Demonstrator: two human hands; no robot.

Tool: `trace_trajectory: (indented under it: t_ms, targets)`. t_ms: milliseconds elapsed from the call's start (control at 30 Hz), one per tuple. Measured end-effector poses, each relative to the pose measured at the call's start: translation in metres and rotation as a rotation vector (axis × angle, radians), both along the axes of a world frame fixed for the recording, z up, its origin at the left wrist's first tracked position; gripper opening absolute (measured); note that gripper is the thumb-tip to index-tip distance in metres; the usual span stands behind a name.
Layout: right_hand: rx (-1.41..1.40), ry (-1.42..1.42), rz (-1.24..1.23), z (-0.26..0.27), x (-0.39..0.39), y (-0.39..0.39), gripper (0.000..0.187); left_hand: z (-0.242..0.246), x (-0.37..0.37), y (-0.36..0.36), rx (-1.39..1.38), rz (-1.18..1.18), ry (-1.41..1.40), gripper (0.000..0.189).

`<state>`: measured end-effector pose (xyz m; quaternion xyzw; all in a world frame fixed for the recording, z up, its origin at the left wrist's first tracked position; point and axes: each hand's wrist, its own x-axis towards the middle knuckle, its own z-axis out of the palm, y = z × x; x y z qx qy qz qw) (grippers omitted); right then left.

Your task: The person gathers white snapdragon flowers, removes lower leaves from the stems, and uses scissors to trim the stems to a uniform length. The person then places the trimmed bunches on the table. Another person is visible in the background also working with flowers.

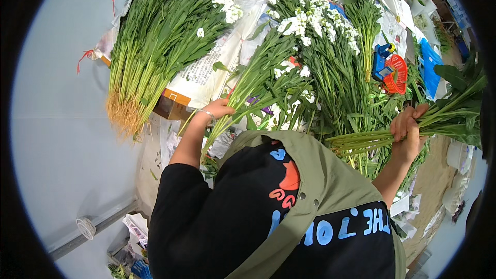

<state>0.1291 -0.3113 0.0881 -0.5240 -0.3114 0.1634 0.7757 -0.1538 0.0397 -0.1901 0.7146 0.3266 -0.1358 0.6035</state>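
Note:
My left hand is closed around the lower stems of a bunch of white-flowered stock, whose blooms point away from me. At the right, my right hand grips a second bunch of leafy green stems; its cut ends point left and its tops run out at the picture's rim. Between my hands lie more leafy stems with white blooms. A large pile of white-flowered stems with roots rests on newspaper at the upper left.
A blue tool, its kind unclear, lies beside a red plastic basket. A smaller bunch of stems is above them, and a blue plastic bag lies further right. A grey wall borders the left; a crate with waste stands below.

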Motion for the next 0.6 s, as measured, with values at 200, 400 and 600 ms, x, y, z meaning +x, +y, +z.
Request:
trace_trajectory:
  t_ms: [200, 400, 600]
  targets:
    - [-0.062, -0.014, -0.082, 0.005, -0.01, 0.006, 0.024, 0.021, -0.003, -0.034, 0.312, 0.354, -0.143, 0.039]
    - [-0.01, -0.005, -0.059, 0.001, -0.014, 0.005, 0.022, 0.124, 0.01, -0.067, 0.284, 0.42, -0.403, 0.019]
    - [-0.052, -0.051, -0.063, 0.0, -0.015, 0.029, 0.023, 0.17, 0.061, -0.078, -0.064, 0.433, -0.68, 0.028]
